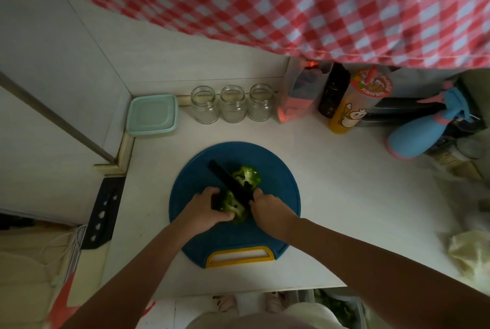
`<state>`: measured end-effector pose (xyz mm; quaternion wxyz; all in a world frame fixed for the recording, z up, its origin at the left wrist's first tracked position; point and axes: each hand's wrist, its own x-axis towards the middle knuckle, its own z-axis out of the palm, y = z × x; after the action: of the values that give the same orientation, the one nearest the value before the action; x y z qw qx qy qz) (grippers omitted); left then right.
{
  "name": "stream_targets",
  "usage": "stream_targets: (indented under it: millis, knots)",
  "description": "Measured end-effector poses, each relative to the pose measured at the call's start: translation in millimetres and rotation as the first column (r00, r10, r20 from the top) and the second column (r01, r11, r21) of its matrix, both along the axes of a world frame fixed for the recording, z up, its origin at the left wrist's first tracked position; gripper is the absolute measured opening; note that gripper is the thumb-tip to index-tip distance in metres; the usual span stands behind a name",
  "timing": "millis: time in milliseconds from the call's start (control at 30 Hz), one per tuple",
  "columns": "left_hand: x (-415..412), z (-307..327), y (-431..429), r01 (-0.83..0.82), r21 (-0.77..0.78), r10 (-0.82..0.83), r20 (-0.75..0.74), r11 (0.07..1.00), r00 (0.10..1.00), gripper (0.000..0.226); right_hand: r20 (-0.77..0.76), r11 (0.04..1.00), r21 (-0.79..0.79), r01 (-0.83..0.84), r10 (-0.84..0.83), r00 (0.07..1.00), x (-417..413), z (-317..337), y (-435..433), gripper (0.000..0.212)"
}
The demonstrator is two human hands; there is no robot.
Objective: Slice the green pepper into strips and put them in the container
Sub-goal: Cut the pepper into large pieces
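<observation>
Right hand: we see the right hand (pixel 267 209) wrapped tight around the handle of a black knife (pixel 230 182).
Left hand: the left hand (pixel 205 209) is clamped on the near green pepper half (pixel 233 206), fingers curled over it.
Blade: it runs diagonally between the two halves (edge contact unclear to us).
Far half: the other pepper half (pixel 248 176) lies cut side up, just beyond the blade.
Board: a round blue cutting board (pixel 278 169) carries both.
Container: a mint lidded container (pixel 152 113) stands well apart, at the counter's back left, beside three glass jars (pixel 232 104).
</observation>
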<state>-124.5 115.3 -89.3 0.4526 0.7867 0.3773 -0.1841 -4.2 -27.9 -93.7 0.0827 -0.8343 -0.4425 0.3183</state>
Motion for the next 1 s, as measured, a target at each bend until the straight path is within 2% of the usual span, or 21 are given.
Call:
stream_targets:
  millis: [67,167,300,400,467,533,633,1000]
  knots:
    - [-3,1,0,0.061,0.026,-0.063,0.072,0.998,0.995,0.077,-0.022,0.999,0.004,0.037,-0.037,0.999,0,0,0,0.026]
    - [-6,4,-5,0.073,-0.02,-0.07,0.139,0.997,0.988,0.069,-0.063,0.998,0.01,0.07,-0.069,0.996,3,5,-1,0.03]
    - [-14,-4,-12,0.062,0.083,-0.075,0.155,0.995,0.985,0.065,-0.125,0.982,0.076,0.173,-0.163,0.979,-1,8,-13,0.028]
    - [-18,-14,-24,-0.145,0.077,0.124,0.235,0.986,0.964,0.057,-0.121,0.964,0.13,0.233,-0.218,0.968,-10,11,-21,0.023]
    - [-18,-20,-31,-0.317,0.049,0.286,0.319,0.947,0.904,0.055,-0.103,0.952,0.161,0.259,-0.245,0.964,-16,15,-25,0.021]
    - [-16,-24,-35,-0.402,0.02,0.367,0.367,0.916,0.855,0.06,-0.091,0.948,0.18,0.262,-0.25,0.964,-21,17,-27,0.023]
    - [-13,-28,-40,-0.385,0.064,0.334,0.379,0.921,0.863,0.072,-0.086,0.954,0.176,0.241,-0.229,0.97,-31,17,-31,0.024]
    - [-18,-23,-40,-0.3,0.178,0.212,0.392,0.937,0.895,0.051,-0.019,0.974,0.153,0.167,-0.166,0.986,-47,15,-33,0.025]
